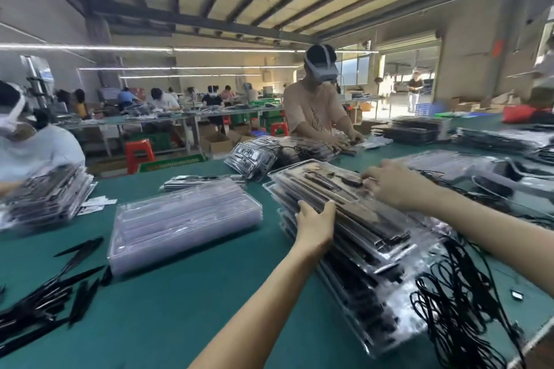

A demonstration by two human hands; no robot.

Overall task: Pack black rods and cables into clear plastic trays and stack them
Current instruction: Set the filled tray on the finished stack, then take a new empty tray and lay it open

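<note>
1. Head view: the left hand (314, 226) presses its fingers against the near left edge of the stack of filled trays (353, 237), thumb on top. Keep it there as a brace so the stack stays square.
2. The right hand (392, 184) rests on the top tray (323, 186) at its far end, fingers curled over the cable pocket. Motion blur hides whether they pinch a cable or only press, so I cannot tell.
3. Seat the black rods flat in their channels before the next tray goes on.
4. Empty clear trays (186, 222) sit to the left and loose black rods (60, 293) at the near left; a tangle of cables (461, 293) lies just right of the stack.
</note>
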